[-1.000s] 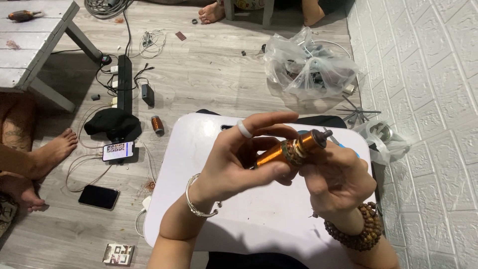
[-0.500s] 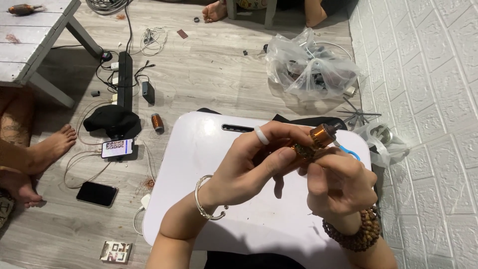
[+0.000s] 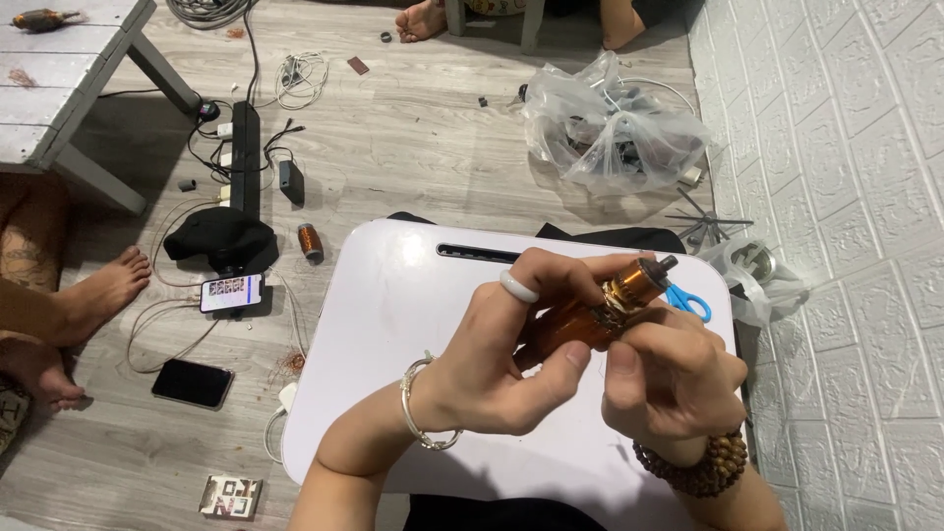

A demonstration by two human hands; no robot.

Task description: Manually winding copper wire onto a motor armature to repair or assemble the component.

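Both my hands hold a small motor rotor (image 3: pixel 615 300), copper-wound with a short metal shaft pointing up right, above a white lap table (image 3: pixel 393 324). My left hand (image 3: pixel 511 349), with a white ring and a silver bracelet, wraps its fingers round the rotor's orange body. My right hand (image 3: pixel 669 379), with a wooden bead bracelet, pinches the rotor from below near its winding. Blue-handled scissors (image 3: pixel 688 300) lie on the table just behind my right hand, mostly hidden.
On the wooden floor lie a copper wire spool (image 3: pixel 311 241), two phones (image 3: pixel 194 383), a black power strip (image 3: pixel 244 157) with cables, and a clear plastic bag (image 3: pixel 610 133) of parts. Another person's bare feet (image 3: pixel 88 295) rest at left. A white brick wall (image 3: pixel 846 197) runs along the right.
The rotor has turned in my hands, its shaft end tilting further up right. My left fingers have shifted along its body while my right hand stays beneath it.
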